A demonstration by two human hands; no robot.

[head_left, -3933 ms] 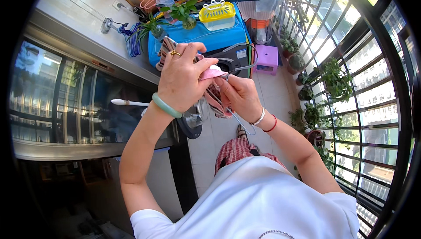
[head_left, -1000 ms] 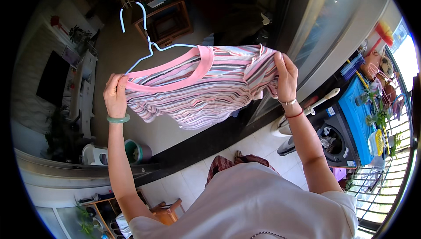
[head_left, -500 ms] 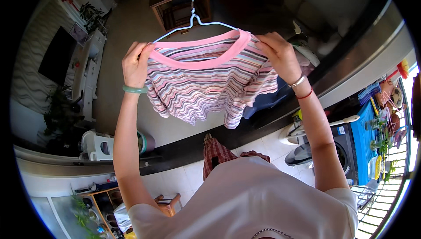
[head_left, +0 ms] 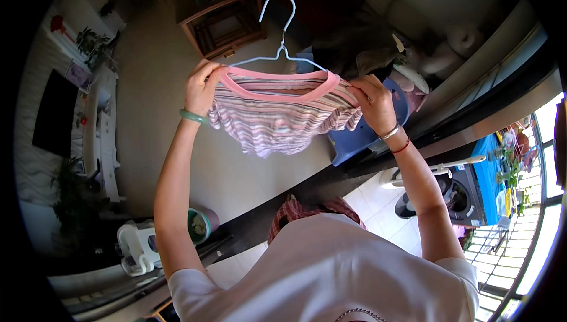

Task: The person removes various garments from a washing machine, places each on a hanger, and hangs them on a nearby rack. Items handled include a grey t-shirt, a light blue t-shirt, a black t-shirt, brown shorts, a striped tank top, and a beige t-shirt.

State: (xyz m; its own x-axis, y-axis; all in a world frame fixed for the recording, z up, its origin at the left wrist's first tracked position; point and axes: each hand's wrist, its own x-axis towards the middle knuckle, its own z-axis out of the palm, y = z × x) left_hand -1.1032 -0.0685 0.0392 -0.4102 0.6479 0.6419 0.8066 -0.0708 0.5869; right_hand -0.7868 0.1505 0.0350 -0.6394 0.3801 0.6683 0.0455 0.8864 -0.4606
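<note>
A striped shirt (head_left: 271, 124) with a pink neckband hangs on a pale blue hanger (head_left: 283, 44) in front of me. The hanger's hook stands up above the collar, and its arms run inside the neck opening. My left hand (head_left: 202, 88) pinches the shirt at its left shoulder, next to the neckband. At the other shoulder, the fingers of my right hand (head_left: 373, 103) are closed on the cloth. Both arms are stretched out and raised. The shirt's lower part falls away from me in folds, and its hem is partly hidden.
Beyond the shirt stands a wooden table (head_left: 221, 18) with things on it. A blue plastic chair (head_left: 354, 142) is behind my right hand. At lower left are a white stool (head_left: 137, 248) and a bin (head_left: 201, 225). A front-loading washing machine (head_left: 463, 195) stands at right.
My view has turned, shifting the room around me. The hanger and shirt now sit farther right and slightly lower in the picture, and the shirt looks shorter. Both hands keep their hold.
</note>
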